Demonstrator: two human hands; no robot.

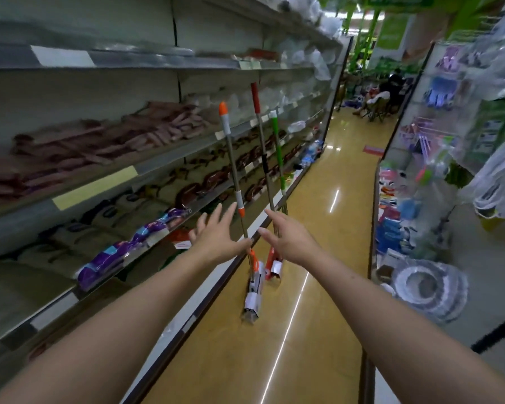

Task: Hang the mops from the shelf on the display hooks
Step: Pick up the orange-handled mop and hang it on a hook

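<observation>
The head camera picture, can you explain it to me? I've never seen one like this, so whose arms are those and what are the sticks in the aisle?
There is no machine here. A person wears a wide-angle camera on their head, so you see their own bare arms reaching forward down a shop aisle. The left hand and right hand are both open and spread, holding nothing. Just beyond them three mops stand upright by the shelf edge: an orange-tipped mop, a red-handled mop and a green mop. The nearer two have heads on the yellow floor. The left thumb seems to meet the orange-tipped one, though blur makes contact uncertain.
</observation>
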